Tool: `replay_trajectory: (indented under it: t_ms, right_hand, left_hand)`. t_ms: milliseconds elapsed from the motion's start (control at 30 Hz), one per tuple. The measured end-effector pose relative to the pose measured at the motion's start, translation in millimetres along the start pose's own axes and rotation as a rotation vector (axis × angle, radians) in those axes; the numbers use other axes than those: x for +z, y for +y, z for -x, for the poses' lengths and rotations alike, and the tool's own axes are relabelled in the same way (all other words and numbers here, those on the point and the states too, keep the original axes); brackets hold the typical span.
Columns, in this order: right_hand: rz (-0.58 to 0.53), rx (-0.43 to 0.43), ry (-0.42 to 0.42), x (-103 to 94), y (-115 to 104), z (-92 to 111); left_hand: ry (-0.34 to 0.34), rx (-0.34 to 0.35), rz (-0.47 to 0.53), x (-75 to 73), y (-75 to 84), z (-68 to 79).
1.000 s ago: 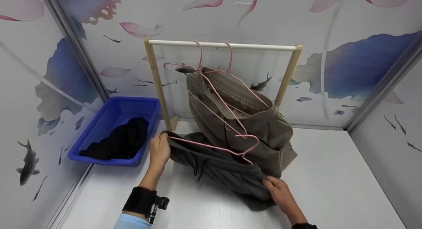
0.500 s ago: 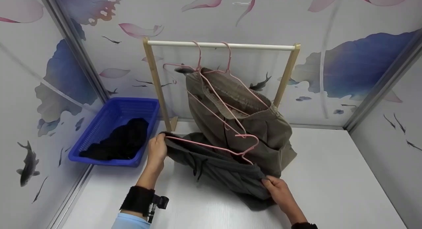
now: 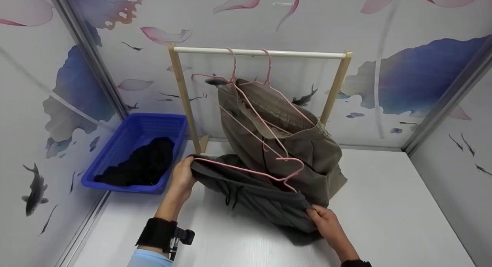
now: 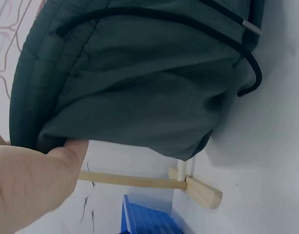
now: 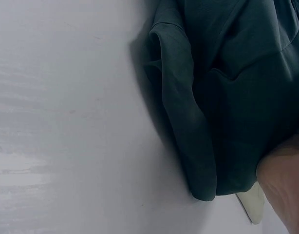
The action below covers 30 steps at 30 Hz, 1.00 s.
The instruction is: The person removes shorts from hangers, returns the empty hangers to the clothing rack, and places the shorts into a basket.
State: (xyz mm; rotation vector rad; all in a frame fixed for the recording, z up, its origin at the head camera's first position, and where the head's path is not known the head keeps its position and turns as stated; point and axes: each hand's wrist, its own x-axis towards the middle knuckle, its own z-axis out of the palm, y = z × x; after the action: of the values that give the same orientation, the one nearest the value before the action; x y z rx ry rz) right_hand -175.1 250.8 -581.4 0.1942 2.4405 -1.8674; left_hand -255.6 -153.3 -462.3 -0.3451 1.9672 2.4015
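Dark grey drawstring shorts (image 3: 265, 205) are stretched between my hands at the front of the rack. My left hand (image 3: 182, 178) pinches one end of the waistband; in the left wrist view, the thumb (image 4: 74, 148) lies against the cloth and the black drawstring (image 4: 164, 16) hangs loose. At the other end, my right hand (image 3: 326, 222) grips the waistband's side, its fingertips partly hidden by fabric. A pink hanger (image 3: 238, 168) sits inside the waist opening, hook up, its right end hidden in the shorts. In the right wrist view, a leg hem (image 5: 181, 97) droops close over the table.
A rack with a white rail (image 3: 307, 54) and wooden posts stands behind. Two pink hangers hang from it, with brown shorts (image 3: 307, 155) on the right one. To the left, a blue basket (image 3: 90, 182) holds black cloth (image 3: 142, 163). The white table (image 3: 388, 205) spreads beneath.
My left wrist and forearm have swung slightly left and down while still holding the waistband end. The right hand, shorts and hanger stay nearly in place.
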Motion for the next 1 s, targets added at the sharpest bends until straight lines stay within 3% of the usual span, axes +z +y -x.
replay_trajectory:
  t_ms: [333,767,833,1000]
  right_hand:
    - [0.008,0.036,-0.002,-0.2,1.2,-0.4]
    - [-0.007,0.006,-0.001,-0.5,1.8,1.2]
    - [-0.007,-0.002,-0.006,-0.5,1.8,1.5]
    - [-0.011,-0.019,-0.01,-0.9,1.3,2.6]
  left_hand:
    - [-0.012,-0.014,-0.101,-2.5,-2.2,-0.4]
    - [0.057,-0.009,-0.053,-3.7,-4.4,1.6]
    - [0.025,-0.01,-0.024,-5.2,-5.4,1.5]
    - [-0.16,0.003,0.066,-11.6,-12.2,-0.8]
